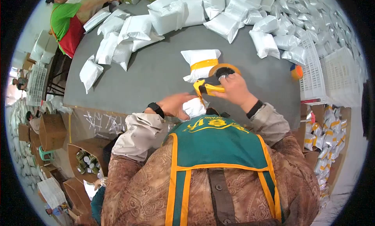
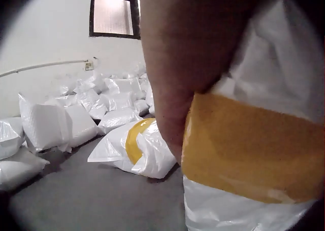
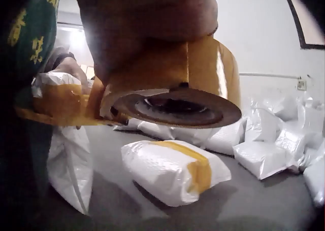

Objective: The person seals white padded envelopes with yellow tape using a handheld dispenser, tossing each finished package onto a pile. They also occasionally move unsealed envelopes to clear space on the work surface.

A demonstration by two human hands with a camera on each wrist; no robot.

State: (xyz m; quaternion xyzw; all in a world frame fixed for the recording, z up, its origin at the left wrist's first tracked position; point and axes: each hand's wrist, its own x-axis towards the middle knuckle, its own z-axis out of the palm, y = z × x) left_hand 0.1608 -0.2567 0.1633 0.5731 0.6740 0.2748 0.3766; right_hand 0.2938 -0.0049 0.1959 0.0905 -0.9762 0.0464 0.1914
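Left hand [image 1: 172, 105] holds white bag [image 1: 194, 107] at near table edge, close to the body, fingers curled round it. Right hand [image 1: 234, 89], fingers wrapped round tape dispenser [image 1: 218, 75], just right of bag. Yellow tape [image 3: 61, 107] runs from roll onto bag. Taped bag [image 1: 200, 64] lies just beyond on grey table [image 1: 156, 70].

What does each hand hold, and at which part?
The left hand grips a white bag beside its yellow tape band; the right hand holds a yellow tape dispenser, apparently by its handle.
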